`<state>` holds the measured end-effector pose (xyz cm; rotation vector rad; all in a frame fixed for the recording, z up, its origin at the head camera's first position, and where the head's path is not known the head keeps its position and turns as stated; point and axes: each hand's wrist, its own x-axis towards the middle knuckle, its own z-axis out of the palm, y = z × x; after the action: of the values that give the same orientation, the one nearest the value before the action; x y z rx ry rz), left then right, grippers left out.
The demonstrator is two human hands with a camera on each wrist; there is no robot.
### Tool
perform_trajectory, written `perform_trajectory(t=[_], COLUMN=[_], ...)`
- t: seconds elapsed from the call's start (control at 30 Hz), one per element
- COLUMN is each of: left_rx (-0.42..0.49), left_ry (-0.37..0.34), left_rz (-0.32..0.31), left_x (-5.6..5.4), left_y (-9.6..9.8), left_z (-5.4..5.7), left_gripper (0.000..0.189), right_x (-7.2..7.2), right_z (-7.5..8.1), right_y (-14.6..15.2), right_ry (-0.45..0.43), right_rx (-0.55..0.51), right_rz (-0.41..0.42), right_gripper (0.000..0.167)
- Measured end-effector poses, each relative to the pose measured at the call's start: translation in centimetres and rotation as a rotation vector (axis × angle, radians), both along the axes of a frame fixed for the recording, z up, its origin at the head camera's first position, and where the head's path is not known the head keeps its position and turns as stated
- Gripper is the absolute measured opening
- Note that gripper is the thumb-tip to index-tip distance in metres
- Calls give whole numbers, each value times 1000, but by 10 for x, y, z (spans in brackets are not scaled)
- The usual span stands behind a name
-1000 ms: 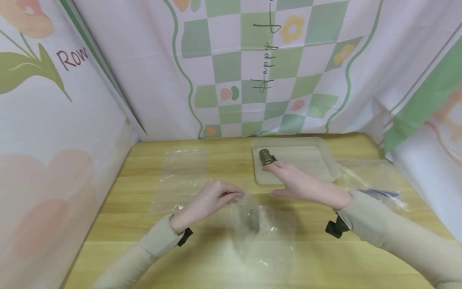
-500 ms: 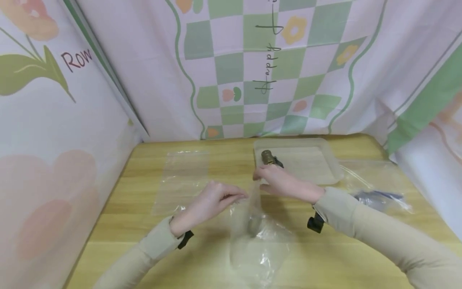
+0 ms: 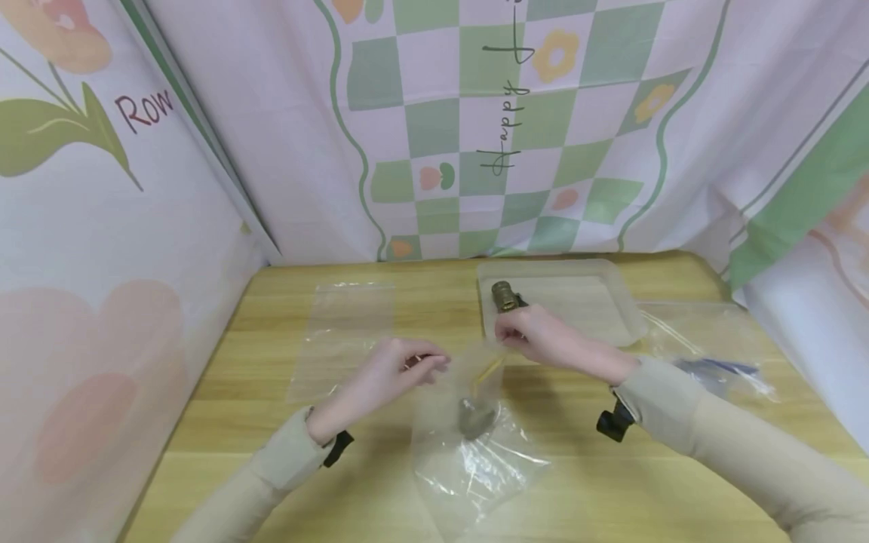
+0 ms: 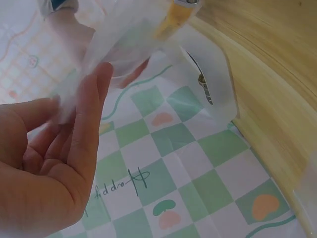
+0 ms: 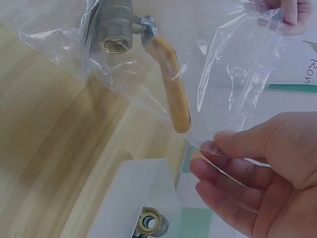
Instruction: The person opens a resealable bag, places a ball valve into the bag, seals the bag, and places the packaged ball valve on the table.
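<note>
A clear plastic bag point(image 3: 468, 460) hangs between the two hands over the table. Inside it is a ball valve point(image 5: 116, 27) with a yellow lever handle point(image 5: 173, 89); the handle points up toward the bag's mouth. My left hand point(image 3: 387, 381) pinches one side of the bag's top edge between thumb and fingers, as the left wrist view point(image 4: 64, 148) shows. On the other side, my right hand point(image 3: 543, 339) pinches the edge with thumb and forefinger, its other fingers point(image 5: 228, 203) loosely curled.
Behind the right hand stands a white tray point(image 3: 584, 302) with a brass valve point(image 3: 504, 296) in it. A flat clear bag point(image 3: 346, 324) lies at left. Another bag point(image 3: 706, 332) at right holds something with a blue part point(image 3: 726, 367). Printed curtains surround the wooden table.
My right hand has come left to the bag's mouth and taken its edge. The bag is spread wider, and the valve with its yellow handle shows more clearly inside.
</note>
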<state>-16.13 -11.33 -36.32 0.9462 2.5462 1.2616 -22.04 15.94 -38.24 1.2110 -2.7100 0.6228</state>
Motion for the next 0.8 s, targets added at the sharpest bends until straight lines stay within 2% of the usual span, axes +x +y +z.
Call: perform_trajectory(t=[0.27,0.47,0.8], left_rx=[-18,-3,48], left_ry=[15,-35,53], left_rz=[16,55,156], left_x=[-2,0,-1], left_y=[-14,-24,-29], left_z=[-5,-6,0], left_gripper=[31,21,10], right_x=[13,22,39], right_z=[8,14,22], right_y=[5,10,20], right_ry=[62,137,233], right_rx=[-35,-76,-142], right_rz=[4,3,-22], right_gripper=[16,16,18])
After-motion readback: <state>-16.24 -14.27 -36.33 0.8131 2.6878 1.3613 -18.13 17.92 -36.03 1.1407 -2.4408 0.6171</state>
